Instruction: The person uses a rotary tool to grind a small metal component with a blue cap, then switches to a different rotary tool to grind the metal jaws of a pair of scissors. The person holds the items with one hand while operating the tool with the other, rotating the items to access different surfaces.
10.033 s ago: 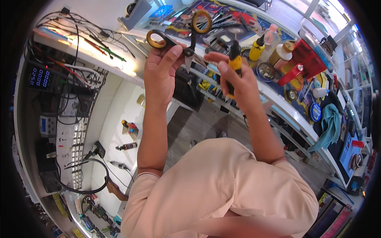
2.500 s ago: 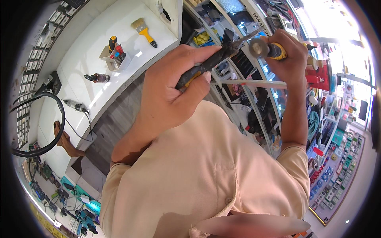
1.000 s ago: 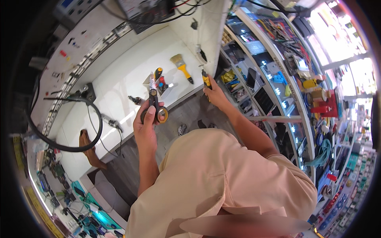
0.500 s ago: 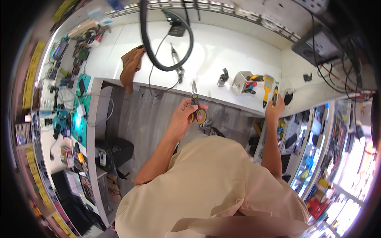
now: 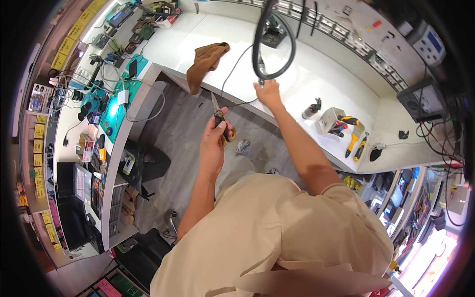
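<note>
My left hand is closed round the black and yellow handles of a pair of scissors, blades pointing up and away, in front of the bench edge. Over the white bench, my right hand has its fingers closed at the near end of a slim silver corded handpiece. A dark hose loop hangs across part of it. To the left, a brown cloth lies partly over the bench edge. A yellow-handled brush and a black and yellow hand tool lie at the right.
A small bottle-like container and a white box of tools stand right of my right arm. At the back is a dark stand. A side bench at left holds a teal mat, cables and electronics. Below is a black chair.
My right hand has left the black and yellow tool at the right and moved left to the silver handpiece. My left hand still holds the scissors. The whole view has turned.
</note>
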Available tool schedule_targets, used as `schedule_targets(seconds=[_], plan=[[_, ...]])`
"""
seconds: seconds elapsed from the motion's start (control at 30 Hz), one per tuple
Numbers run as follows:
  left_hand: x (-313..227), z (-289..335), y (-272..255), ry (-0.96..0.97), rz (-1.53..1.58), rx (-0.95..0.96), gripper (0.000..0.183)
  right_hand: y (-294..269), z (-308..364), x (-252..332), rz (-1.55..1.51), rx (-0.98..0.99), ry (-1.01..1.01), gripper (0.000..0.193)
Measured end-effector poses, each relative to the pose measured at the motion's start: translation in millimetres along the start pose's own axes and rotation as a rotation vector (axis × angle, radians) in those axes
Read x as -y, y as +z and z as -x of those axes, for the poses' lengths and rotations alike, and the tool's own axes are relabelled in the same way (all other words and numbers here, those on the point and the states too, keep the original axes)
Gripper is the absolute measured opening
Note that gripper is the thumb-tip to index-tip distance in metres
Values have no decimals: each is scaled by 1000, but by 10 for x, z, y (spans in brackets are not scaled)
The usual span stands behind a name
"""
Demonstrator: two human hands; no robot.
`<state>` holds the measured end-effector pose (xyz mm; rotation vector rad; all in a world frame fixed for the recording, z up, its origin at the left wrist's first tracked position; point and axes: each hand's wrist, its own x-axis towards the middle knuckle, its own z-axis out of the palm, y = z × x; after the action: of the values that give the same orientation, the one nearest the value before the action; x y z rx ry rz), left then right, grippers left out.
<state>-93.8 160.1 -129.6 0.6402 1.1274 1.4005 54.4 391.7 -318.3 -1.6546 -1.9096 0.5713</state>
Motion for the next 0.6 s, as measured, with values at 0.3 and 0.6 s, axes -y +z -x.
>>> schedule_targets(seconds=[0.3, 0.6], plan=[[-737, -814, -961, -10, 13, 58, 49, 342, -783, -19, 116, 88, 321, 59], [-1390, -1992, -1903, -214, -178, 302, 49, -227, 117, 1507, -659, 373, 360, 60]])
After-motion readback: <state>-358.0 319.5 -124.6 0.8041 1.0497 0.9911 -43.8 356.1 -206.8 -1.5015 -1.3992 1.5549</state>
